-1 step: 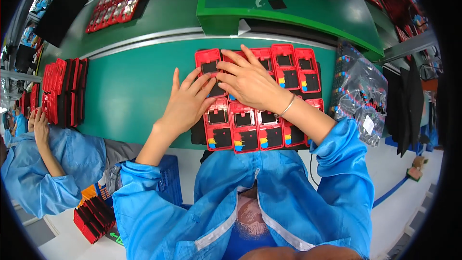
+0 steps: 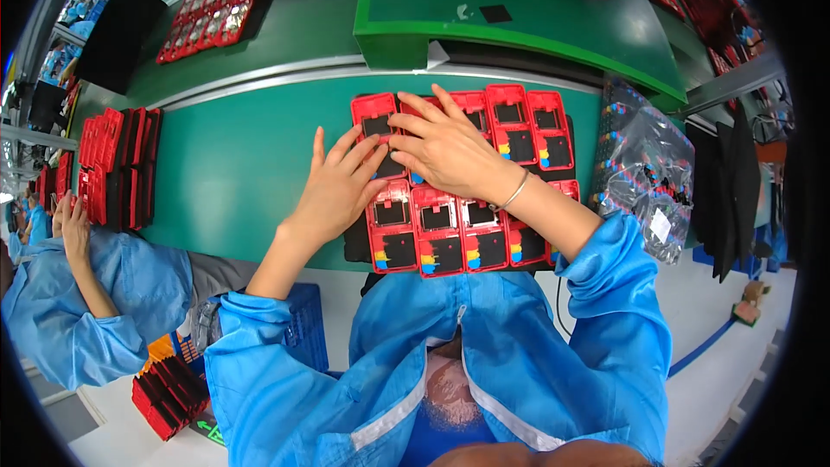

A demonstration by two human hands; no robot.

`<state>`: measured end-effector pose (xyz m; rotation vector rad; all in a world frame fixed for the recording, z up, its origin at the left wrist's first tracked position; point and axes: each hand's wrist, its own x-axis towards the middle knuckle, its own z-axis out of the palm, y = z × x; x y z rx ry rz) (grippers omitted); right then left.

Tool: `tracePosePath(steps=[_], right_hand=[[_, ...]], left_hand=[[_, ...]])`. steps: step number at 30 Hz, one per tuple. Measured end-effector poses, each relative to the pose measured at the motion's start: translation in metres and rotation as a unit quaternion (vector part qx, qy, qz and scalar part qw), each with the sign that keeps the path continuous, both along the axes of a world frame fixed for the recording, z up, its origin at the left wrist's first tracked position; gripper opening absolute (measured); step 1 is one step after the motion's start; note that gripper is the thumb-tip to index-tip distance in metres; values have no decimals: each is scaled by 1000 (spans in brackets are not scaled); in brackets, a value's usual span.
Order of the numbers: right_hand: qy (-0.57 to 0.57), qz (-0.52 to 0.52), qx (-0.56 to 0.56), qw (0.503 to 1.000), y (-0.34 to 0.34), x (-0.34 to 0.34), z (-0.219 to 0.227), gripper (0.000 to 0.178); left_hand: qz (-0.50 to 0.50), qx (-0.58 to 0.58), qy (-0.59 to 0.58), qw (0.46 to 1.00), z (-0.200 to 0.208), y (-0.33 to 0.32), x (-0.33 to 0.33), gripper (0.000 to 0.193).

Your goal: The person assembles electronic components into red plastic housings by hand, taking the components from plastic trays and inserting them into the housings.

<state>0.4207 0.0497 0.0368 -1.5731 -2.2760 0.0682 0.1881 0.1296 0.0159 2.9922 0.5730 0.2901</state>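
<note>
Two rows of red plastic device housings (image 2: 510, 117) lie on a black tray (image 2: 356, 242) on the bench before me. Each visible housing has a dark rectangular window and a black lower area with small yellow and blue pieces at its side. My left hand (image 2: 337, 182) rests at the tray's left edge, fingers spread, their tips over the far-left housing (image 2: 374, 108). My right hand (image 2: 445, 143) lies across the back row with fingers stretched out and apart, hiding the housings under it. Whether a small part sits beneath the fingertips is hidden.
A clear plastic bag (image 2: 644, 164) of small coloured parts lies right of the tray. Behind rises a green shelf (image 2: 398, 30). Another tray of red housings (image 2: 216, 13) lies at far left. Red and black stacked trays (image 2: 117, 164) stand left, near a co-worker's hands (image 2: 73, 229).
</note>
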Motion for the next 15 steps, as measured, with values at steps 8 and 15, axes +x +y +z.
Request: tracePosePath(steps=[8, 15], right_hand=[[-74, 20, 9, 997, -13, -1, 7, 41], [186, -270, -33, 944, -104, 86, 32, 62]], left_hand=[[70, -142, -125, 979, -25, -11, -15, 61], [141, -171, -82, 972, -24, -73, -35, 90]])
